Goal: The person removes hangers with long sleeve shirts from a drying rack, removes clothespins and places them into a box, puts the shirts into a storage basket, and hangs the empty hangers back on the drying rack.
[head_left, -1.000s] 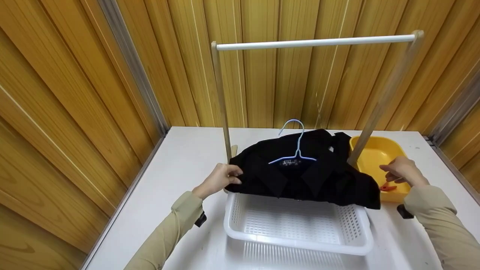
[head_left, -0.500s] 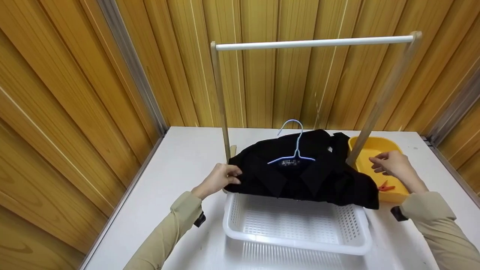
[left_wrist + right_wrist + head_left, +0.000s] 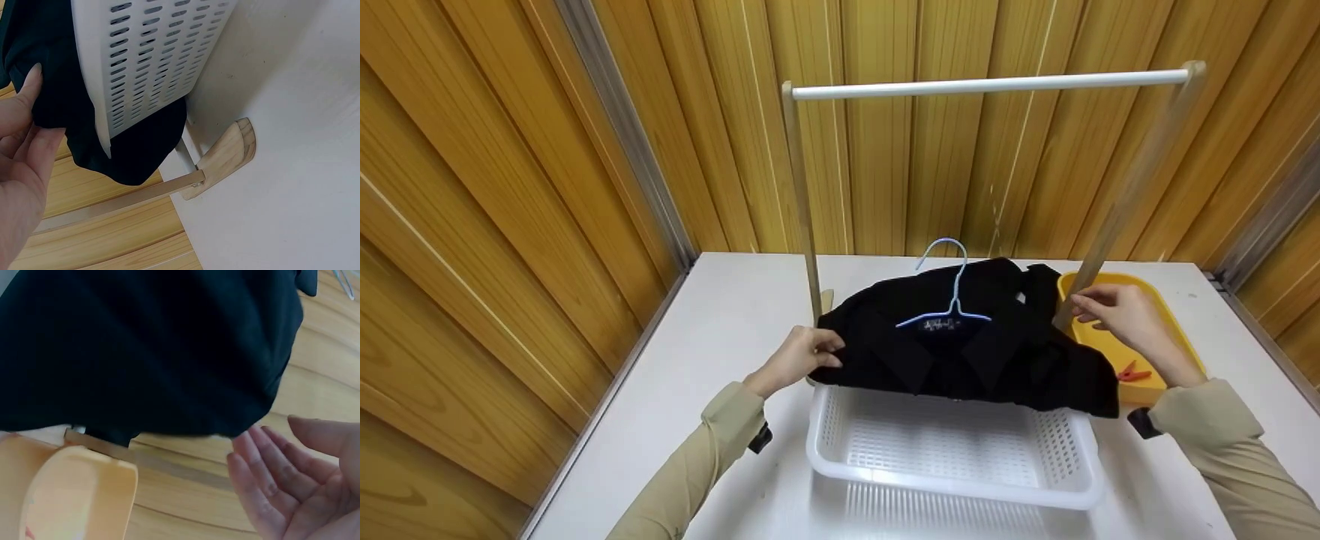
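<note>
A black collared shirt (image 3: 1005, 375) lies across the back of a white basket (image 3: 952, 487), on a blue wire hanger (image 3: 958, 281) whose hook stands up from the neck. Most of the hanger's arms are hidden inside the shirt. My left hand (image 3: 795, 360) pinches the shirt's left shoulder between thumb and fingers, as the left wrist view (image 3: 22, 152) also shows. My right hand (image 3: 1129, 315) is beside the shirt's right side, over a yellow tray (image 3: 1110, 352). In the right wrist view its fingers (image 3: 275, 478) are loosely extended, fingertips close to the cloth; contact is unclear.
A rack with a white bar (image 3: 990, 85) and wooden posts (image 3: 802, 202) stands over the shirt; its wooden foot (image 3: 225, 157) rests on the white table (image 3: 712, 315). A red clip (image 3: 1132, 373) lies in the tray. Wood-patterned walls (image 3: 877, 172) enclose the back and sides.
My right hand has moved left and slightly away from me, from above the red clip towards the shirt's right side. The left hand and the shirt have stayed in place.
</note>
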Motion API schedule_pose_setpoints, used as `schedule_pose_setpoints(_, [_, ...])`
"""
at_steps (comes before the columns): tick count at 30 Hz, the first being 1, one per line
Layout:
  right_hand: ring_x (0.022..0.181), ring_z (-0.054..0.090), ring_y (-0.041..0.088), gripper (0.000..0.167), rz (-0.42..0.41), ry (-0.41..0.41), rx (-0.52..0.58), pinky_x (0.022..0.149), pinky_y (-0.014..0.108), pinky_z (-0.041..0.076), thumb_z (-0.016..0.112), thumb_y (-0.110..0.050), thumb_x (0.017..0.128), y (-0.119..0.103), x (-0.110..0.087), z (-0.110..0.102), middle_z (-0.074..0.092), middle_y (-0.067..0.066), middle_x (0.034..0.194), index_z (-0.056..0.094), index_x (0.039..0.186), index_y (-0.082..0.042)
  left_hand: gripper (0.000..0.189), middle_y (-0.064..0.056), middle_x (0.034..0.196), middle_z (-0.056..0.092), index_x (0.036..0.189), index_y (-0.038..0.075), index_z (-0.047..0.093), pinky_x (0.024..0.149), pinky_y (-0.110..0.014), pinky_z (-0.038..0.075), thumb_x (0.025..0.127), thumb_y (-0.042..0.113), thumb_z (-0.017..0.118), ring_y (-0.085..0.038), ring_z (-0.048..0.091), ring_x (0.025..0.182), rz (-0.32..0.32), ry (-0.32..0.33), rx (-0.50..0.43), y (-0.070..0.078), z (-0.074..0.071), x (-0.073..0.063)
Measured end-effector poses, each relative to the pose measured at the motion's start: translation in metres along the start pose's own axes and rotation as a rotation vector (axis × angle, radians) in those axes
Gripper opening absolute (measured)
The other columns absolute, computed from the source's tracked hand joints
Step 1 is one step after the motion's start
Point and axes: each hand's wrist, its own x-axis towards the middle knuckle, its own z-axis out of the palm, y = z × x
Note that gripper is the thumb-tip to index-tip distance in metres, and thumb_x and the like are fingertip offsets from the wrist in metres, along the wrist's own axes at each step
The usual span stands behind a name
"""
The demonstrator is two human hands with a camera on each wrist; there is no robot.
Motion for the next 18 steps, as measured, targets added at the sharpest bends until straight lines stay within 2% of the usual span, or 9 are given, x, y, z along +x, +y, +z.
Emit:
schedule_pose_setpoints(2, [0.068,0.06,0.005,0.038,-0.031,0.007,0.01,0.058,0.025,0.05,0.053,-0.02,0.093,-0.003,0.0,0.003,0.063,0.023,0.088,0.056,0.105,0.016,0.018,-0.006,0.083,0.063,0.089,-0.004,0.065,0.066,-0.025,0.048,0.072,-0.006,0.07,-0.014,0.058,0.074,-0.005,-0.002,0.001,0.001,0.0,0.0])
schedule_pose_setpoints(5, [0.07,0.06,0.004,0.038,-0.064,-0.013,0.053,0.059,0.025,0.05,0.053,-0.021,0.093,-0.008,0.0,0.008,0.063,0.022,0.089,0.057,0.106,0.014,0.018,-0.006,0.081,0.063,0.089,-0.004,0.065,0.065,-0.025,0.048,0.072,-0.006,0.07,-0.015,0.058,0.073,0.0,0.002,0.006,0.001,0.0,0.0])
schedule_pose_setpoints(13, [0.078,0.062,0.021,0.035,-0.132,-0.141,0.205,0.064,0.031,0.051,0.054,-0.015,0.092,-0.015,0.002,0.023,0.06,0.027,0.096,0.054,0.111,0.014,0.018,-0.006,0.081,0.063,0.088,-0.004,0.065,0.065,-0.025,0.048,0.072,-0.007,0.07,-0.014,0.058,0.073,0.009,0.002,0.003,-0.001,0.0,0.001])
schedule_pose_setpoints(18, [0.083,0.061,0.02,0.034,-0.171,-0.168,0.218,0.065,0.03,0.051,0.058,-0.014,0.09,-0.018,0.004,0.032,0.06,0.024,0.1,0.054,0.111,0.012,0.018,-0.006,0.081,0.063,0.088,-0.005,0.065,0.066,-0.025,0.048,0.071,-0.007,0.07,-0.014,0.058,0.073,0.008,0.003,0.002,-0.002,0.001,0.001])
